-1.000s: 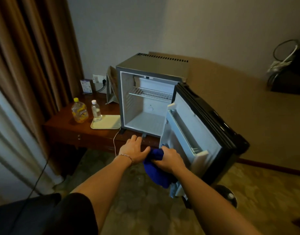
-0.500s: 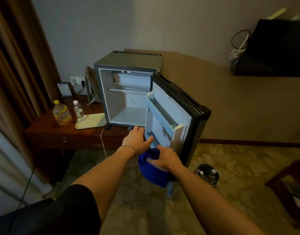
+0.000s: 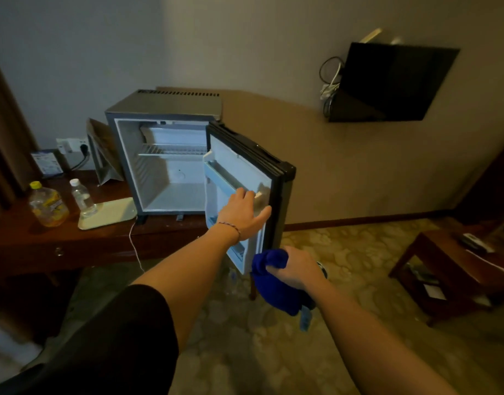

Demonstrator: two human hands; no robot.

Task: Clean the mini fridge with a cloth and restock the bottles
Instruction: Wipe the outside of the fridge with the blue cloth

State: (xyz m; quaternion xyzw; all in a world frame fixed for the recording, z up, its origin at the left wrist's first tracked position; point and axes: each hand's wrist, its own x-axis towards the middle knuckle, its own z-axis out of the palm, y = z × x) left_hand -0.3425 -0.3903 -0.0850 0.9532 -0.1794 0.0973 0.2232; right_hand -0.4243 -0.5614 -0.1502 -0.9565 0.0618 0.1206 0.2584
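Patterned beige carpet (image 3: 239, 332) covered the floor nearest the camera. Above it, the right hand (image 3: 295, 270) was clenched around a bunched dark blue cloth (image 3: 273, 283), which hung below the lower corner of the open black-edged fridge door (image 3: 245, 178). The left hand (image 3: 243, 213), a thin bracelet on its wrist, lay with fingers extended against the door's white inner liner, fingertips at the pale plastic door shelf rail (image 3: 225, 178); it grasped nothing. The left arm crossed in front of the door's lower shelf and partly hid it.

Behind the hands, the small grey mini fridge (image 3: 165, 109) stood open on a dark wooden desk (image 3: 74, 238). Its white interior held a wire rack (image 3: 171, 151) and no bottles. The open door blocked the view of the cabinet's right side. A white cable (image 3: 135, 246) hung over the desk's front edge.

Left of the fridge lay a pale rectangular tray (image 3: 114, 213). A clear plastic water bottle with a white cap (image 3: 82, 199) stood upright at its left edge, and a squat yellow-capped bottle of yellowish drink (image 3: 47, 205) stood just beside it on the desk. Further back were a wall socket (image 3: 71, 145) and a small blue card (image 3: 47, 163).

To the right stood a dark low wooden table (image 3: 444, 266). A black wall-mounted television (image 3: 393, 81) hung on the far wall with cables beside it.
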